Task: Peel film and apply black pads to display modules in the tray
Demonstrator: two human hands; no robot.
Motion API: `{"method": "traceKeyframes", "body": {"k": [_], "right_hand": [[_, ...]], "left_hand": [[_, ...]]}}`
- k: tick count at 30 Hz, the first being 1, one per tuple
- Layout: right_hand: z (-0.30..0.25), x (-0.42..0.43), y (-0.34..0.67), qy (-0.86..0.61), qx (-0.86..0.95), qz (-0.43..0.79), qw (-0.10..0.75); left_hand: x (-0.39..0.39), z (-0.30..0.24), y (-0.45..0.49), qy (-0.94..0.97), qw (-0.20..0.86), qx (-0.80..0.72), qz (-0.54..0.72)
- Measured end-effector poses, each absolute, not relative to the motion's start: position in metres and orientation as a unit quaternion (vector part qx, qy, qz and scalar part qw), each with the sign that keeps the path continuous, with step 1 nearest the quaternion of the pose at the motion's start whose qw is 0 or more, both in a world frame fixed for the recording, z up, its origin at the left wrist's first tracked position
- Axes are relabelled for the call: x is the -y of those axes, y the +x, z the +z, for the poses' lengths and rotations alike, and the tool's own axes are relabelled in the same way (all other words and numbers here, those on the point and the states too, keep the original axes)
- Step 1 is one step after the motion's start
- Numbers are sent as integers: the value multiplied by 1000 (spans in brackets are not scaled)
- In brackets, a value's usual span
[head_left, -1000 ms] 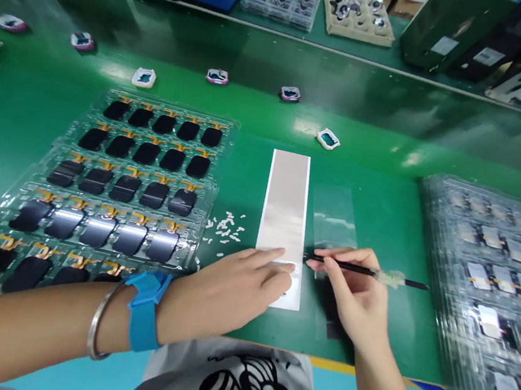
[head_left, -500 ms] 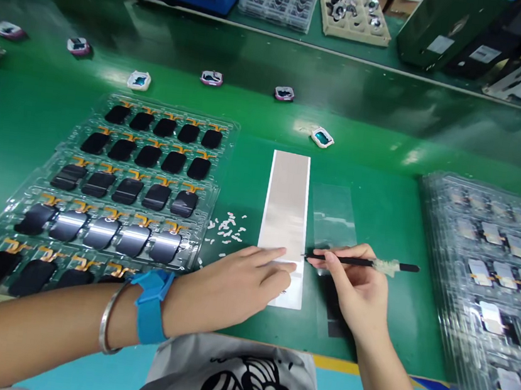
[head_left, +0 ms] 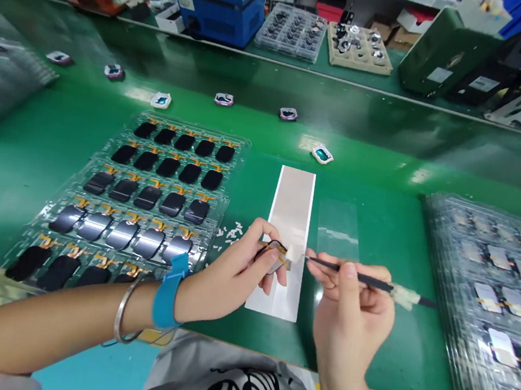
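My left hand [head_left: 245, 263] pinches a small display screen [head_left: 275, 247] with a flex cable, tilted above a long beige-and-white adhesive sheet [head_left: 292, 202]. My right hand [head_left: 356, 302] grips a slim black pen-like tool [head_left: 368, 280], its rear part wrapped in pale tape. The tool's thin tip points left, close to the screen's cable end. Between them a small pale patch is blurred; whether it is a loose piece I cannot tell. Left of the sheet lie several tiny white scraps [head_left: 232, 232].
A clear tray [head_left: 241, 155] of black screens with orange flex cables lies left. Stacked trays [head_left: 468, 315] stand right, more at far left [head_left: 4, 75]. Clear film [head_left: 340, 220] lies beside the sheet. Several small watch cases [head_left: 322, 154] line the back, below a shelf with boxes.
My left hand has lifted off the sheet and now holds a display screen. The right hand still holds the tool, its tip now near that screen. The camera view has shifted.
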State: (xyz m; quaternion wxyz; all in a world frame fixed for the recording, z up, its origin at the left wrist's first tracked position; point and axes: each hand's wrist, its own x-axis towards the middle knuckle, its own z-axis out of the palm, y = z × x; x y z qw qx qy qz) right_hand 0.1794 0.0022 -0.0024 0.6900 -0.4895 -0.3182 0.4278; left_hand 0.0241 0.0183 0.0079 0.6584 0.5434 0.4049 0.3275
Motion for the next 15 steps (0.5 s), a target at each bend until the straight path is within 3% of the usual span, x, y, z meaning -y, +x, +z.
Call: {"method": "traceKeyframes", "body": {"k": [6, 15], "right_hand": [[-8, 10, 158, -483, 369, 414, 678], [-7, 8, 156, -490, 375, 400, 677]], "left_hand": [[-10, 12, 23, 474, 707, -366, 376], [-9, 10, 23, 501, 692, -348, 387]]}}
